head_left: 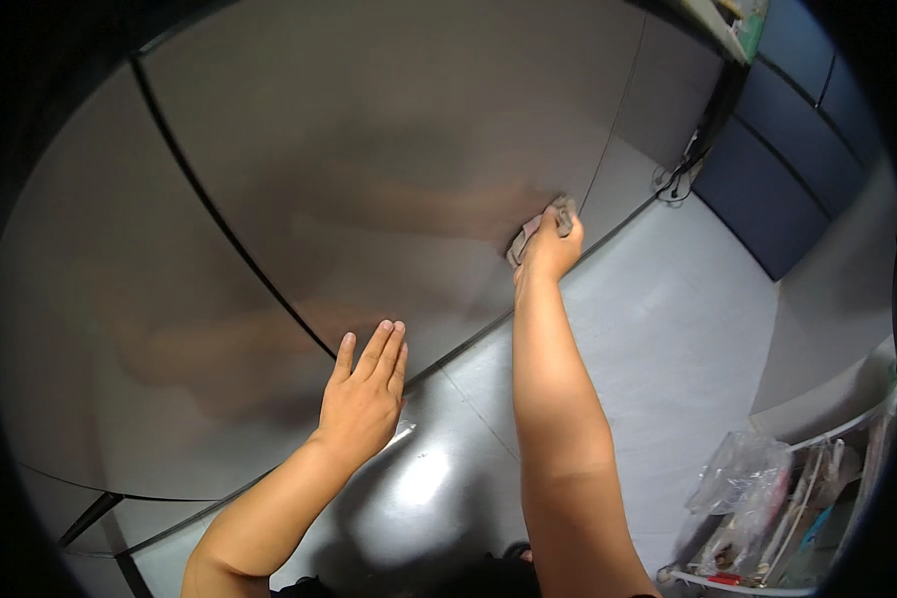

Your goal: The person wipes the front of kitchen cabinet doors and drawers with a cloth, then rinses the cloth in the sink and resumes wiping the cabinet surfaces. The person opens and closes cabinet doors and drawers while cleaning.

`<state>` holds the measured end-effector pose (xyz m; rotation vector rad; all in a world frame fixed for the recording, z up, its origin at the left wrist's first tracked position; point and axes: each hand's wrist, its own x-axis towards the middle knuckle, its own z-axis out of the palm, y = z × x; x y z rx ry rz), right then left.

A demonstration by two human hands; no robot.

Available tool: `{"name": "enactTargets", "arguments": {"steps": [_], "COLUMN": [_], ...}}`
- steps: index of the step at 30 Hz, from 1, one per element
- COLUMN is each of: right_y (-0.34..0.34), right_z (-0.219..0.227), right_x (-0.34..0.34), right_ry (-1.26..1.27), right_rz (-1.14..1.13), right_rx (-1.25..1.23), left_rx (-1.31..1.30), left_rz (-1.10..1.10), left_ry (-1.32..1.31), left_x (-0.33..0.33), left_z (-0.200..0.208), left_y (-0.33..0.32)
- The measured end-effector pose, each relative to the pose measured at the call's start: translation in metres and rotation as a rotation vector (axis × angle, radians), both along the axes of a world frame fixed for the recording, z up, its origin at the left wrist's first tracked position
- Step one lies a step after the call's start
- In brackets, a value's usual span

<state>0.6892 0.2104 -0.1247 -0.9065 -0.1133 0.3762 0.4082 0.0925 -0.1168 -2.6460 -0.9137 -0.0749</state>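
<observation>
My right hand (556,249) is closed around a crumpled greyish-beige cloth (524,241), which bunches out on both sides of the fingers. The cloth is against the lower right part of a large, glossy brown-grey panel (389,100), the front of what looks like a big appliance or cabinet. Lower and to the left, my left hand (364,399) is open, back of the hand up, with fingers stretched toward the panel near its bottom edge. Nothing is in it; whether its fingertips touch the surface I cannot tell. Both forearms reflect faintly in the panel.
A dark seam (219,219) runs down the panel on the left. Grey tiled floor (658,319) lies below. Black cables (674,183) hang by a blue-grey cabinet (747,199) at the far right. A white wire rack (807,478) with a clear plastic bag (738,473) stands at lower right.
</observation>
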Motion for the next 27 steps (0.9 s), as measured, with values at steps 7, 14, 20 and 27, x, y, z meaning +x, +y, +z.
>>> {"name": "enactTargets", "arguments": {"steps": [7, 14, 20, 27], "right_y": [-0.031, -0.028, 0.007, -0.030], "right_z": [0.016, -0.001, -0.063, 0.105], "right_x": [-0.077, -0.103, -0.012, -0.060], "right_ry": [-0.397, -0.994, -0.327, -0.997], "right_rz": [-0.073, -0.264, -0.079, -0.142], "right_rx": [-0.312, -0.195, -0.258, -0.071], "left_rx": [-0.061, 0.042, 0.013, -0.062], "left_rz": [0.034, 0.122, 0.087, 0.092], "left_ry": [-0.116, -0.178, -0.111, -0.131], "left_x": [0.013, 0.012, 0.012, 0.006], "left_z": [0.023, 0.027, 0.035, 0.041], "left_y": [-0.007, -0.003, -0.006, -0.006]}}
